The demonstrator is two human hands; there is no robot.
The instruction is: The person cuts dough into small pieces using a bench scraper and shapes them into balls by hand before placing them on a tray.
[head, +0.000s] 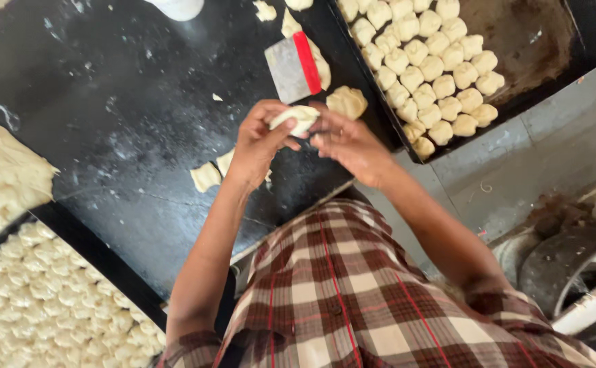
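Note:
Both my hands meet over the black worktop (128,116) and hold one pale piece of dough (296,118). My left hand (260,140) wraps it from the left, thumb and fingers curled around it. From the right, the fingertips of my right hand (349,143) press against it. Another shaped dough lump (347,102) lies on the worktop just beyond my hands. Small flat dough scraps (206,176) lie to the left of my left wrist.
A metal scraper with a red handle (296,67) lies behind the hands. A dark baking tray (536,48) at the upper right holds several rows of dough pieces. Another filled tray (53,300) sits at the lower left, with a large dough mass (2,174) above it.

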